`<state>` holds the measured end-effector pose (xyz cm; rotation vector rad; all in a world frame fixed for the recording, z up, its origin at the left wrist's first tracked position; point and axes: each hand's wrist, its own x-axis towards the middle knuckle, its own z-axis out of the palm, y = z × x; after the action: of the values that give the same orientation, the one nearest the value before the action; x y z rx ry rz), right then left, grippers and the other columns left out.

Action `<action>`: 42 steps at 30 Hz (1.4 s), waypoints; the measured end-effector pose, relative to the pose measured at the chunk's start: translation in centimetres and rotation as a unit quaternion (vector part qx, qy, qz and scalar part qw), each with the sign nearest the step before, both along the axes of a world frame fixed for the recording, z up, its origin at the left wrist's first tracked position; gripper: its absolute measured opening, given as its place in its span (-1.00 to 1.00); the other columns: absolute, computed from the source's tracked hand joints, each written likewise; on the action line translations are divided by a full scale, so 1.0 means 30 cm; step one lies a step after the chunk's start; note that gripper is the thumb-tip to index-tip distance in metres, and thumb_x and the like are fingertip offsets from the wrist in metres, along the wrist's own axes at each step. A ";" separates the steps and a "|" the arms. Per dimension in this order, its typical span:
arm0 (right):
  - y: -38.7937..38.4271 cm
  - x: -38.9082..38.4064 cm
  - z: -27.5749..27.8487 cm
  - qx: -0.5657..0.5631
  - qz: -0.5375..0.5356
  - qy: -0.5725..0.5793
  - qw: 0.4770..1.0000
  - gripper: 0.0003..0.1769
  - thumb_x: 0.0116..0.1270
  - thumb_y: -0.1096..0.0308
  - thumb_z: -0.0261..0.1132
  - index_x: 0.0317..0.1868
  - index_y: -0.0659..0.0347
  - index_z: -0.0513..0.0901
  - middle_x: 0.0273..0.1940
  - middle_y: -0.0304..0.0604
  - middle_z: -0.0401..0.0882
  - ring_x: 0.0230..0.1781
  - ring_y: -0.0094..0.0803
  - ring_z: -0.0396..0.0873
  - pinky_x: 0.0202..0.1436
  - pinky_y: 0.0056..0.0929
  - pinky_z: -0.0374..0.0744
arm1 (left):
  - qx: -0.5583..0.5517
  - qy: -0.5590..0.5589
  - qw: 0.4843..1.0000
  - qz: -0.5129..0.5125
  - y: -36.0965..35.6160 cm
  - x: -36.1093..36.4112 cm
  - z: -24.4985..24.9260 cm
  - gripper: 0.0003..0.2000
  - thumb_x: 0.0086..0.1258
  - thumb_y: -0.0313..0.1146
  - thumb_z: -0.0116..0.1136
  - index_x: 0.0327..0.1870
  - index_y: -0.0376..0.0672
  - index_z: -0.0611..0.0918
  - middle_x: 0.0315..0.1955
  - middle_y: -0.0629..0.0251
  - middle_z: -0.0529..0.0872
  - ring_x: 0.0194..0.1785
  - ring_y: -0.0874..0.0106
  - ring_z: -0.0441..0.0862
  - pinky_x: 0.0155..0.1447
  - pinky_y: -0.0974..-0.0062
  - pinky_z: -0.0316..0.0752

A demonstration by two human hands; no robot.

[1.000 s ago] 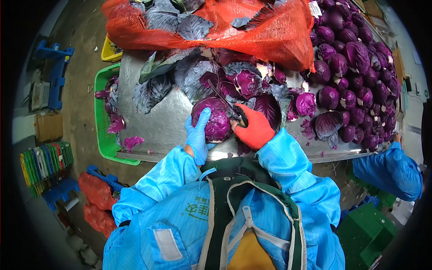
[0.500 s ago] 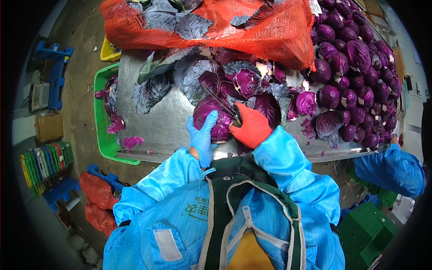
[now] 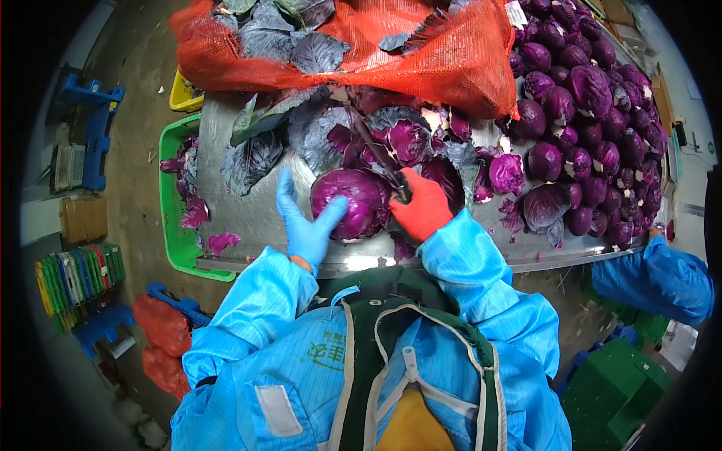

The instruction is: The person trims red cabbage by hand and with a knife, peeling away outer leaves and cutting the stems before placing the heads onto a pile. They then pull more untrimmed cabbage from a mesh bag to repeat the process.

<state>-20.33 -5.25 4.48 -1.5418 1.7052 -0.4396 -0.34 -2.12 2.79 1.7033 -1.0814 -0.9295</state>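
A round purple cabbage [image 3: 350,203] rests on the metal table [image 3: 256,218] in front of me. My left hand [image 3: 307,225], in a blue glove, is at the cabbage's left side with its fingers spread and the thumb lying on the cabbage. My right hand [image 3: 423,207], in a red glove, is closed round the dark handle of a knife [image 3: 374,146] beside the cabbage's right side. The blade points up and left over loose leaves. Dark outer leaves [image 3: 252,158] and a trimmed purple piece [image 3: 506,173] lie around.
Heaped purple cabbages [image 3: 590,135] cover the right side. A red mesh bag [image 3: 421,79] with leaves lies across the back. A green crate [image 3: 169,225] stands left. A co-worker's blue sleeve [image 3: 654,278] shows at the right edge.
My left hand has moved left and opened its fingers away from the cabbage. The knife has swung more upright, off the cabbage, and more of the cabbage's top shows.
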 end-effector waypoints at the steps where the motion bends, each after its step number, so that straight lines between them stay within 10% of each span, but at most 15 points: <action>1: 0.010 0.025 0.022 -0.047 0.016 0.012 0.999 -0.55 0.00 0.21 0.38 -0.10 0.19 0.53 -0.30 0.08 0.62 -0.20 0.09 0.57 -0.09 -0.06 0.51 | 0.005 -0.002 1.000 0.001 0.003 0.003 0.034 0.05 -0.15 -0.03 0.52 0.43 0.09 0.10 0.34 0.05 0.18 0.40 0.08 0.14 0.43 0.17 0.09; 3: 0.009 0.045 0.026 -0.094 0.039 0.021 0.995 -0.55 0.00 0.21 0.38 -0.09 0.19 0.53 -0.30 0.09 0.62 -0.19 0.10 0.57 -0.08 -0.06 0.50 | -0.106 -0.302 0.898 -0.302 0.001 0.016 0.072 -0.02 -0.22 -0.04 0.52 0.36 0.05 0.28 0.30 0.03 0.24 0.38 -0.01 0.17 0.41 0.12 0.11; 5: -0.038 0.029 0.005 -0.013 0.025 -0.012 1.000 -0.54 0.00 0.20 0.38 -0.09 0.21 0.53 -0.29 0.10 0.62 -0.16 0.09 0.56 -0.07 -0.07 0.50 | -0.080 -0.359 0.875 -0.314 -0.009 0.043 0.056 -0.07 -0.26 -0.04 0.53 0.30 0.03 0.37 0.27 0.03 0.29 0.35 -0.05 0.18 0.41 0.08 0.12; 11: -0.109 -0.183 -0.236 -0.039 -0.053 0.121 0.990 -0.40 0.03 0.15 0.39 0.10 0.17 0.53 0.05 0.12 0.54 0.09 0.02 0.49 0.17 -0.16 0.44 | 0.024 0.107 0.980 -0.163 -0.079 0.236 -0.062 -0.13 -0.03 -0.18 0.50 0.33 -0.17 0.26 0.20 0.09 0.39 0.23 0.26 0.40 0.35 0.32 0.29; 17: -0.062 -0.075 0.008 -0.150 -0.041 -0.002 0.988 -0.54 0.10 0.30 0.36 0.04 0.20 0.53 -0.11 0.08 0.59 -0.06 -0.02 0.56 0.03 -0.20 0.50 | 0.033 0.178 0.979 -0.088 -0.086 0.296 -0.080 -0.18 0.05 -0.26 0.45 0.34 -0.18 0.23 0.20 0.12 0.38 0.23 0.29 0.40 0.34 0.36 0.30; 20: -0.020 0.045 -0.003 -0.002 0.028 -0.198 0.980 -0.52 0.12 0.31 0.36 0.08 0.19 0.52 -0.23 0.03 0.62 -0.24 -0.23 0.59 -0.08 -0.32 0.52 | 0.012 0.166 0.980 -0.106 -0.091 0.303 -0.091 -0.24 0.07 -0.26 0.42 0.31 -0.19 0.27 0.15 0.14 0.43 0.19 0.31 0.45 0.31 0.36 0.34; 25: 0.006 0.155 -0.004 0.119 0.050 -0.231 0.964 -0.32 0.15 0.20 0.43 0.26 0.18 0.42 -0.20 -0.10 0.64 -0.25 -0.49 0.52 -0.08 -0.44 0.51 | 0.187 0.523 0.829 0.056 0.003 0.200 -0.197 -0.39 0.21 -0.10 0.27 0.23 -0.18 0.38 0.03 0.18 0.55 0.08 0.33 0.54 0.21 0.34 0.44; 29: -0.002 0.113 -0.043 -0.001 0.091 -0.145 0.985 -0.25 0.10 0.14 0.47 0.27 0.19 0.41 -0.21 -0.09 0.64 -0.23 -0.49 0.54 -0.06 -0.41 0.52 | 0.215 0.533 0.817 0.045 0.070 0.076 -0.133 -0.25 0.24 0.05 0.20 0.36 -0.16 0.23 0.17 0.14 0.45 0.22 0.26 0.44 0.34 0.28 0.33; 31: -0.023 0.080 -0.049 0.085 0.068 -0.205 0.973 -0.23 0.07 0.02 0.45 0.23 0.24 0.43 -0.03 0.07 0.60 0.00 -0.24 0.57 0.10 -0.32 0.48 | 0.037 0.313 0.949 -0.010 0.073 0.038 -0.064 -0.16 0.15 -0.17 0.36 0.40 -0.15 0.11 0.25 0.03 0.28 0.25 0.18 0.38 0.32 0.31 0.33; 35: -0.024 0.065 -0.045 0.071 0.019 -0.224 0.972 -0.24 0.09 0.00 0.44 0.23 0.22 0.44 0.02 0.12 0.57 0.03 -0.18 0.56 0.12 -0.29 0.47 | -0.012 -0.094 0.982 -0.165 0.026 0.039 -0.055 0.13 -0.20 -0.17 0.60 0.42 -0.14 0.05 0.23 0.05 0.21 0.33 0.16 0.23 0.42 0.24 0.18; 42: 0.009 0.043 0.004 -0.005 0.148 0.020 0.989 -0.21 0.27 -0.06 0.15 0.43 0.04 0.13 0.31 0.30 0.23 0.13 0.15 0.46 0.13 -0.09 0.47 | -0.010 -0.030 0.990 -0.134 -0.036 0.012 -0.110 0.09 -0.27 -0.15 0.62 0.33 -0.23 0.14 0.18 0.06 0.22 0.26 0.14 0.28 0.37 0.28 0.25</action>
<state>-19.05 -4.98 4.59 -1.7865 1.4736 -0.2649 0.03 -3.21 -0.52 1.6035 -1.3800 -1.0343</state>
